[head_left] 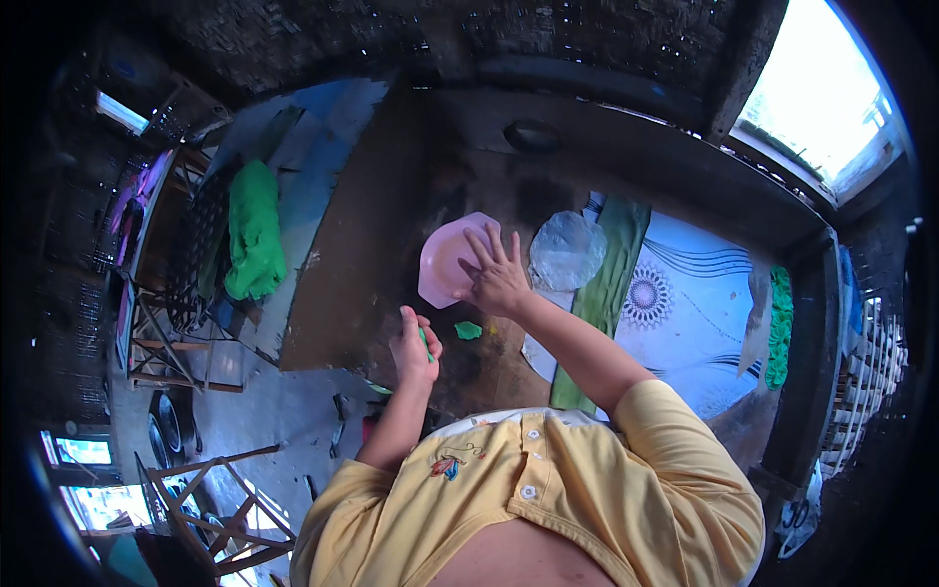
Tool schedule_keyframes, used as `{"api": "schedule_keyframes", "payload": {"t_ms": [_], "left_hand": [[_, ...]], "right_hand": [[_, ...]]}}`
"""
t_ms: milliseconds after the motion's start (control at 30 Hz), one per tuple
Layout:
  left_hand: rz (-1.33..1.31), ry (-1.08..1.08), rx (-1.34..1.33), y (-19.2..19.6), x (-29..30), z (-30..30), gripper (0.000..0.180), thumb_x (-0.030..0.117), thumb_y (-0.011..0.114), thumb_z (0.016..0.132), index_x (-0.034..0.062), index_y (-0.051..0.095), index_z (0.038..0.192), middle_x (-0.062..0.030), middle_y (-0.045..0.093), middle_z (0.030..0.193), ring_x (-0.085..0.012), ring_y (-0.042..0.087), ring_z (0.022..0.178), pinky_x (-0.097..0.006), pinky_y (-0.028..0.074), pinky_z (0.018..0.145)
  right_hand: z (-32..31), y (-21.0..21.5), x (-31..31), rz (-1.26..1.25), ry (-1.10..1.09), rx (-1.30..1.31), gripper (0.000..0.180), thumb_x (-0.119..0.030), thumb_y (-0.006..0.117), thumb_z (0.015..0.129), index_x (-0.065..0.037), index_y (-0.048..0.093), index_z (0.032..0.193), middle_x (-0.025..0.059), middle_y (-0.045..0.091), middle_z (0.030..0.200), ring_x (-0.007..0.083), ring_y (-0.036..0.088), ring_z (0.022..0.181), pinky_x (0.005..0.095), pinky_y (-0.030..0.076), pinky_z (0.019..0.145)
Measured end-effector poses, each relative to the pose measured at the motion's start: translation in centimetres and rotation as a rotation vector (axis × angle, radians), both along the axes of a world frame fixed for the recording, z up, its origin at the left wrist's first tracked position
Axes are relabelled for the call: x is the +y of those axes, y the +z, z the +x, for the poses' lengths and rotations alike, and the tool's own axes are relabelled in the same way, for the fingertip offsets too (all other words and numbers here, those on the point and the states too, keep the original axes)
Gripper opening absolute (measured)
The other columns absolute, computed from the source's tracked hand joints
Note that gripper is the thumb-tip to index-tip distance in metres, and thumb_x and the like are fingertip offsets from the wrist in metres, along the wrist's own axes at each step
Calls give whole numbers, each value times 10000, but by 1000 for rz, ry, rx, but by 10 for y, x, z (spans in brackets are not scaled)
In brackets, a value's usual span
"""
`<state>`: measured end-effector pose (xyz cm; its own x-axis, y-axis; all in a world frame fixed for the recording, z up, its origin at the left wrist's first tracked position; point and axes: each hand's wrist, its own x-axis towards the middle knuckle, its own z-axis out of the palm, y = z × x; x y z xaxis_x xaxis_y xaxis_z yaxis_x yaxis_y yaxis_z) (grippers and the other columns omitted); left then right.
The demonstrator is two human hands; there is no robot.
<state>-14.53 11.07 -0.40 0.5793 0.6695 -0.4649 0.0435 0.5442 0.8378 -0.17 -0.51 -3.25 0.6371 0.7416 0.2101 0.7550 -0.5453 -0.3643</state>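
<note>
My left hand (415, 348) is closed, and a bit of bright green dough-like stuff (426, 344) shows between its fingers. Across the right part of a pink plate (437, 256) with an angular rim, my right hand (499, 277) lies with its fingers spread. I cannot make out anything held under that palm. Between the two hands, a small green dough-like piece (469, 331) rests on the dark tabletop. Just right of the plate lies a round, shiny, translucent sheet (567, 251).
A long green leaf strip (614, 259) lies beside a white patterned sheet (690, 303). Green rosette-shaped pieces (779, 328) line the right end. On the left, a large green lump (254, 230) sits beyond a brown panel (337, 254). A wooden stand (220, 509) is at lower left.
</note>
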Motion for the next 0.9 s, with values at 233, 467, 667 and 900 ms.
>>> {"api": "schedule_keyframes", "payload": {"t_ms": [233, 467, 667, 900], "left_hand": [[-196, -107, -60, 17, -2, -3, 556, 643, 457, 835, 135, 471, 612, 29, 274, 405, -88, 247, 325, -235, 161, 321], [-496, -90, -363, 38, 20, 20, 644, 733, 348, 810, 165, 520, 1062, -56, 569, 928, -187, 530, 934, -392, 414, 802], [-390, -324, -579, 63, -6, 56, 724, 730, 317, 819, 240, 305, 1351, -59, 387, 1297, -256, 370, 1212, -514, 282, 996], [-331, -341, -663, 103, -35, 85, 809, 755, 257, 814, 252, 156, 1439, -35, 335, 1363, -240, 328, 1244, -463, 214, 1040]], "right_hand": [[26, -23, 28, -348, 30, 39, 737, -712, 419, 760, -163, 580, 1225, 41, 170, 1505, 308, -14, 1398, 572, -17, 1084], [28, 28, -19, 1055, 177, 1877, 974, -815, 204, 755, -37, 567, 1213, 43, 239, 1485, 259, 85, 1384, 358, 40, 1122], [-14, 64, -58, 1345, 458, 1889, 962, -752, 94, 812, -11, 519, 1252, 39, 241, 1486, 220, 198, 1348, 392, 44, 1125], [-51, 123, -74, 278, 102, -281, 633, -579, 513, 823, -173, 492, 1308, 174, 118, 1501, 403, -24, 1384, 557, 12, 1083]]}}
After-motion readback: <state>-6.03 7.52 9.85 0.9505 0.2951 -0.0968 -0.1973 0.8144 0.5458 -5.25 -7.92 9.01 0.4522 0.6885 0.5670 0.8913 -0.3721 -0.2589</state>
